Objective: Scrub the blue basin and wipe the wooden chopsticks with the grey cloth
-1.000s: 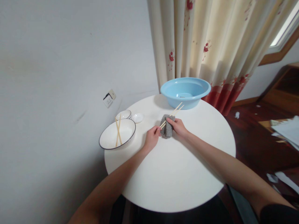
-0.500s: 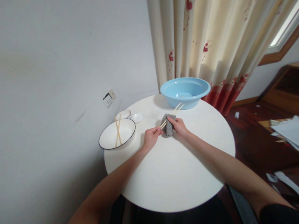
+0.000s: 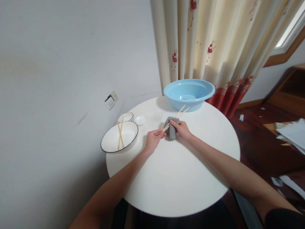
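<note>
Two light wooden chopsticks (image 3: 182, 111) slant over the table, their far tips spread apart just in front of the basin. My left hand (image 3: 154, 140) pinches their near ends between thumb and fingers. Folded around their middle is a grey cloth (image 3: 172, 131) with a zigzag edge, its lower part hanging down. My right hand (image 3: 183, 128) grips the cloth, thumb on top; the cloth hides part of the chopsticks.
A light blue basin (image 3: 189, 106) stands at the round white table's (image 3: 176, 181) far edge. On the left, two crossed chopsticks (image 3: 120, 135) lie across a dark-rimmed white bowl (image 3: 107, 143), beside a smaller bowl (image 3: 126, 117) and a small white dish (image 3: 140, 120). A wall (image 3: 59, 79) borders the left.
The held chopsticks have shifted very slightly, their far tips a little to the right. Both hands keep their grip, and the other dishes stay put.
</note>
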A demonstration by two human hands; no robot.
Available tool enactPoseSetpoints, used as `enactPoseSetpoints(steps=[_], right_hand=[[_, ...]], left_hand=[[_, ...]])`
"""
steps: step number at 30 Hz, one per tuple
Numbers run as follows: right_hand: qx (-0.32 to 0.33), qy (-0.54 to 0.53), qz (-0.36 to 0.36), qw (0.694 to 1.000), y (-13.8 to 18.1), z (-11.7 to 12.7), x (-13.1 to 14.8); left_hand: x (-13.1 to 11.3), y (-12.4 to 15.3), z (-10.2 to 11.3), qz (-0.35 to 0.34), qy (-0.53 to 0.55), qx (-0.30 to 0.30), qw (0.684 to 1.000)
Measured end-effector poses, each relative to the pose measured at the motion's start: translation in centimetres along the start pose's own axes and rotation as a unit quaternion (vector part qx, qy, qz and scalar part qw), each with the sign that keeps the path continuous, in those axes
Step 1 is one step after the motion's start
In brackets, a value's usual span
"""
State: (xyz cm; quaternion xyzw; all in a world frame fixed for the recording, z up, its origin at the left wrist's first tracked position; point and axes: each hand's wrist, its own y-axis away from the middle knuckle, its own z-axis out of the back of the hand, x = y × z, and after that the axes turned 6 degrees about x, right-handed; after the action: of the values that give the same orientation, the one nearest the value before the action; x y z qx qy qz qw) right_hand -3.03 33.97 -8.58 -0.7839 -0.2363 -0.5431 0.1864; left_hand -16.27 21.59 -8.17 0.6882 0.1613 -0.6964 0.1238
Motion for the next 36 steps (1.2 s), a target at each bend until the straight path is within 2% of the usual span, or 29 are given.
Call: enactPoseSetpoints(steps=[9,18,23,27,36], right_hand=[[0.005,0.001,-0.005,1.000,-0.1,0.0,0.2],[-0.075,-0.070,0.019,0.995,-1.5,2.5,3.6],[-0.100,-0.104,0.018,0.989,-1.6,2.7,3.6],[-0.070,-0.104,-0.008,0.992,-1.2,2.0,2.6],[0.054,-0.029,-0.056,0.997,0.7,-0.2,0.1]], left_hand=[[-0.2,0.0,0.0,0.011,0.004,0.002,1.000],[-0.4,0.3,-0.1,0.015,0.011,-0.004,1.000],[-0.2,0.3,0.0,0.020,0.006,-0.009,1.000],[-0.2,0.2,0.1,0.020,0.003,-0.020,1.000],[-0.5,0.1,-0.4,0.010,0.008,-0.019,1.000]])
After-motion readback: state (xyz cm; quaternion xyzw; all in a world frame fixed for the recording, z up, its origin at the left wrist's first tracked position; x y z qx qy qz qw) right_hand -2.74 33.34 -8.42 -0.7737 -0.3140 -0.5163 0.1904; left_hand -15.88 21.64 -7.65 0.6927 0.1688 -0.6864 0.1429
